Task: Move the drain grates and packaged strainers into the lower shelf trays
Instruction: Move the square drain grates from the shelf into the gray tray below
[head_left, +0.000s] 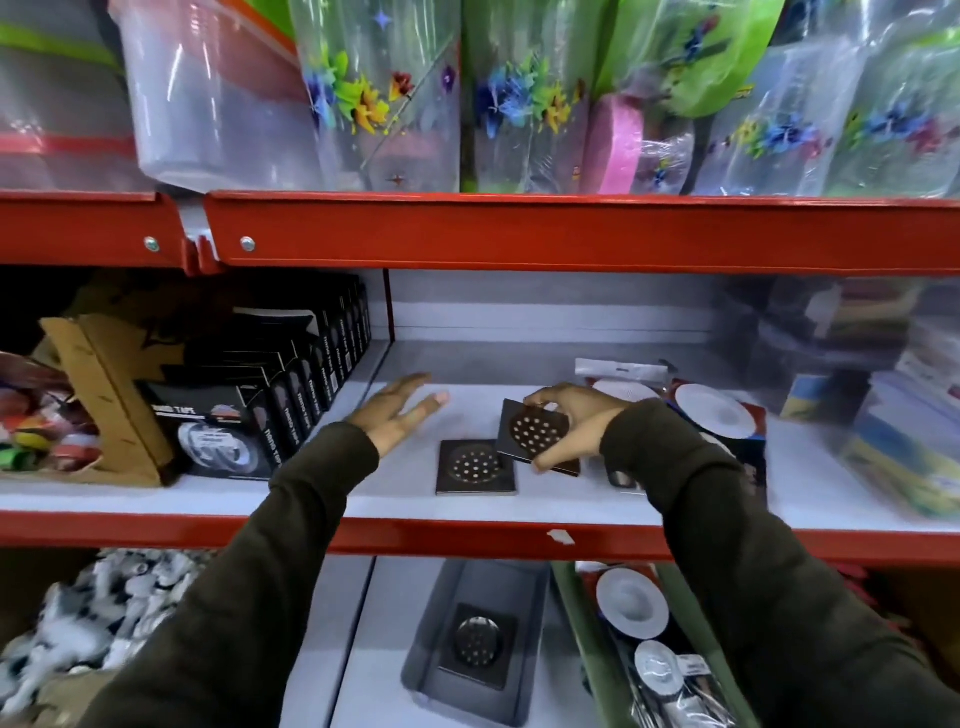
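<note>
My right hand (574, 426) grips a square dark drain grate (530, 434) and holds it tilted just above the middle shelf. A second grate (475, 466) lies flat on the shelf to its left. My left hand (400, 413) hovers open over the shelf, left of both grates, holding nothing. Packaged strainers (719, 415) with white discs lie on the shelf behind my right wrist. On the lower shelf, a grey tray (431, 623) holds one grate (478, 644), and a green tray (584, 639) to its right holds packaged strainers (631, 603).
Black boxes of nano tape (270, 410) stand in a row at the left of the middle shelf beside a cardboard box (104, 389). Wrapped goods (893, 405) crowd the right end. The red shelf edge (467, 538) runs between the two levels. Plastic containers fill the top shelf.
</note>
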